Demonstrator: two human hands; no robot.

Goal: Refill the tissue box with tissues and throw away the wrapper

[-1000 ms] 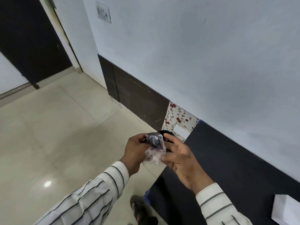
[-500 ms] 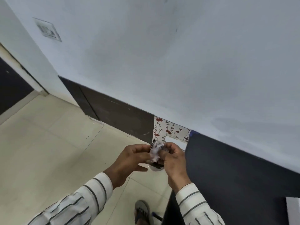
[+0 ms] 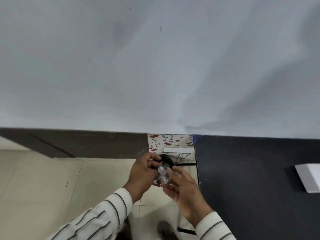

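Note:
A crumpled clear plastic wrapper [image 3: 162, 174] is pinched between both hands, low in the middle of the view. My left hand [image 3: 142, 174] grips it from the left and my right hand [image 3: 181, 186] from the right and below. Just behind the wrapper a dark round bin opening [image 3: 166, 160] shows on the floor beside the table. A white box [image 3: 310, 177] lies on the black table at the far right, cut off by the frame edge.
The black table [image 3: 251, 179] fills the lower right. A floral-patterned box [image 3: 170, 144] stands against the wall between the table and the dark skirting [image 3: 78, 144]. Pale floor tiles [image 3: 43, 179] spread to the left. My sandalled foot [image 3: 166, 231] is at the bottom.
The view has swung right, away from the door, and now faces the wall squarely. Both hands still hold the wrapper, crumpled tighter, over the dark bin opening.

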